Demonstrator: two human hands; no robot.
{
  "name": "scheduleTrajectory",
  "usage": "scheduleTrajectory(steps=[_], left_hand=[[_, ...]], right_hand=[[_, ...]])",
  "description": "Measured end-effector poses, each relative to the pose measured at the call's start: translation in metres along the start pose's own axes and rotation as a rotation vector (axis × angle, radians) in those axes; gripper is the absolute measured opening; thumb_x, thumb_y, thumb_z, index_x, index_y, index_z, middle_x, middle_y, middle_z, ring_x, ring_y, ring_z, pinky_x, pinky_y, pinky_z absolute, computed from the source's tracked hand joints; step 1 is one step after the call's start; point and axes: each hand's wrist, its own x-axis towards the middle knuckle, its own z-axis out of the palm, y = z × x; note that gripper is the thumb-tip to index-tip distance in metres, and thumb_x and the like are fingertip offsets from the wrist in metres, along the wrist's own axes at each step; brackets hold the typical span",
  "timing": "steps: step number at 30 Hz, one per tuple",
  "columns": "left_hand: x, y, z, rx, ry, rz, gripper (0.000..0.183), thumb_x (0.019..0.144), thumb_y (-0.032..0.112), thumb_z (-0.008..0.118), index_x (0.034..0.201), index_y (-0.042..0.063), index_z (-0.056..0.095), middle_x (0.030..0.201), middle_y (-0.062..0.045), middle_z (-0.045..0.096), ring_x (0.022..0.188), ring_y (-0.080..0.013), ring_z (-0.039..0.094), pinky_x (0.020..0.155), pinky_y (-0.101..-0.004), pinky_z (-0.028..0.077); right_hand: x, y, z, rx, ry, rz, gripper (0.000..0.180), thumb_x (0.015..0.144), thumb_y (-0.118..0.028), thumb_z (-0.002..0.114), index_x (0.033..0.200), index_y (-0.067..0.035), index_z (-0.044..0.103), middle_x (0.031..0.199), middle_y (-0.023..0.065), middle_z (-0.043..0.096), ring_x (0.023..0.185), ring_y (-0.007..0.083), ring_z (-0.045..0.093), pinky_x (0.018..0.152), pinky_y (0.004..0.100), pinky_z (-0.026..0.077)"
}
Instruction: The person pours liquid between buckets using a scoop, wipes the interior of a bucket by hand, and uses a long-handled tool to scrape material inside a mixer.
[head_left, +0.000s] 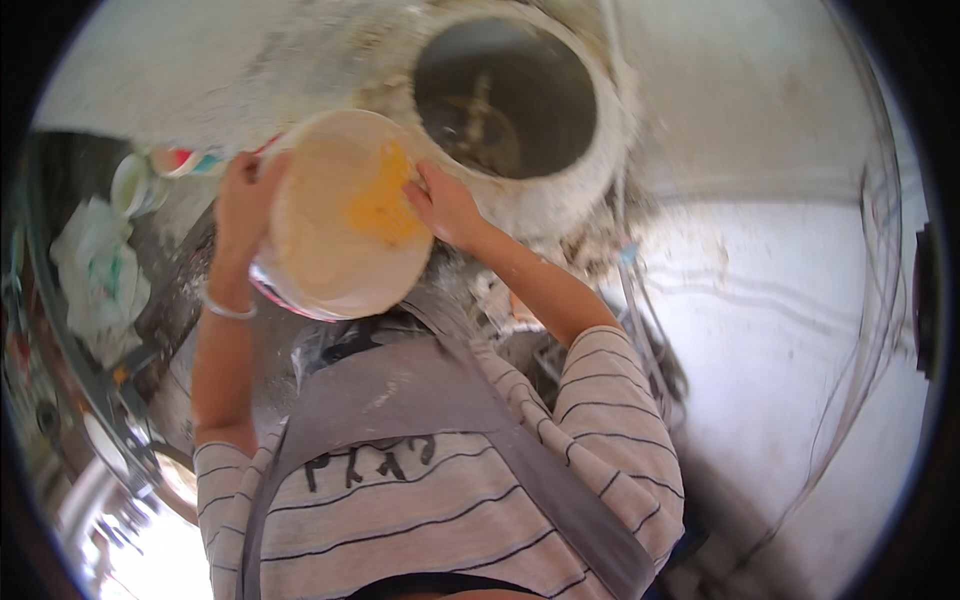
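Both hands hold a cream-coloured plastic bucket (330, 217) in front of my chest. My left hand (246, 199) grips its left side, and a white bangle circles that wrist. On the opposite edge is my right hand (448, 206), its thumb over the rim. A yellow patch (382, 199) marks the bucket's pale round face; I cannot tell whether this is its contents or its inner surface. Red and dark print shows low on the outer wall. Just beyond, up and to the right, a wide round opening (517, 97) has a pale, crusted rim and a dark interior.
Small tubs (135, 186) and a crumpled plastic bag (101, 277) lie to the left, near a curved metal frame (67, 352). Hoses or cables (637, 307) run down the right side beside a white wall (757, 300). I wear a grey apron (397, 390).
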Motion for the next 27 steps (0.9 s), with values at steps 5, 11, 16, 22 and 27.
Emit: scheduleTrajectory(steps=[5,11,16,22,27], left_hand=[[-0.003,-0.008,-0.002,-0.142,-0.075,0.019,0.034,0.077,0.032,0.063,0.075,0.001,0.051,0.063,-0.001,0.048,0.055,-0.0063,0.04,0.05,-0.0199,0.033],[0.0,-0.006,-0.001,0.087,-0.073,0.114,0.042,0.075,0.039,0.062,0.08,-0.002,0.051,0.066,-0.004,0.049,0.061,-0.0104,0.044,0.055,-0.0254,0.037],[-0.002,-0.029,-0.018,0.022,-0.22,0.008,0.043,0.074,0.039,0.063,0.084,-0.002,0.053,0.069,-0.005,0.053,0.064,-0.0127,0.048,0.058,-0.0277,0.04],[-0.022,-0.114,-0.064,-0.229,-0.242,-0.342,0.04,0.075,0.036,0.065,0.083,-0.002,0.055,0.07,-0.007,0.056,0.055,-0.0121,0.053,0.045,-0.0257,0.043],[-0.045,-0.182,-0.107,-0.476,-0.164,-0.623,0.041,0.077,0.035,0.062,0.09,-0.004,0.055,0.075,-0.009,0.059,0.06,-0.0164,0.059,0.049,-0.0285,0.051]], right_hand=[[-0.086,0.044,-0.036,0.532,0.328,0.275,0.019,0.085,-0.022,0.052,0.097,-0.008,0.048,0.075,0.0066,0.057,0.066,0.0176,0.056,0.058,0.0322,0.045],[-0.198,0.156,-0.069,0.886,1.258,0.62,0.016,0.087,-0.026,0.052,0.091,-0.011,0.047,0.075,-0.0006,0.053,0.056,0.0067,0.048,0.043,0.0179,0.035],[-0.248,0.274,-0.05,1.139,1.305,0.959,0.025,0.088,-0.03,0.048,0.088,-0.005,0.048,0.07,0.0045,0.055,0.047,0.0112,0.05,0.036,0.0189,0.04],[-0.242,0.246,-0.05,0.622,0.844,1.3,0.048,0.085,-0.046,0.045,0.081,0.001,0.047,0.053,0.0056,0.049,0.041,0.013,0.049,0.033,0.0205,0.038],[-0.246,0.206,-0.032,0.416,0.967,1.354,0.05,0.085,-0.045,0.047,0.081,0.005,0.047,0.054,0.0078,0.05,0.041,0.0139,0.049,0.034,0.0216,0.038]])
